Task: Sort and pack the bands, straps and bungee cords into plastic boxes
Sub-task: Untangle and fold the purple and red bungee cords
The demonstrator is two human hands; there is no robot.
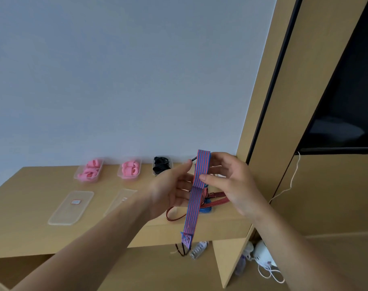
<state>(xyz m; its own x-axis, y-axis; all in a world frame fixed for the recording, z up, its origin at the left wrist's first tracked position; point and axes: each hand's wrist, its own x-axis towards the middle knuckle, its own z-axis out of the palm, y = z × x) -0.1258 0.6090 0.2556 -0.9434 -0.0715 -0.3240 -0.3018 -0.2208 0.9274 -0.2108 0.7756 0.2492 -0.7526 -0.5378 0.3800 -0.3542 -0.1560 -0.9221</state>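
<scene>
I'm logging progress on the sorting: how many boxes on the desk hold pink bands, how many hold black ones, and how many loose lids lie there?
Boxes with pink bands: 2
Boxes with black bands: 1
Loose lids: 2
Total: 5
</scene>
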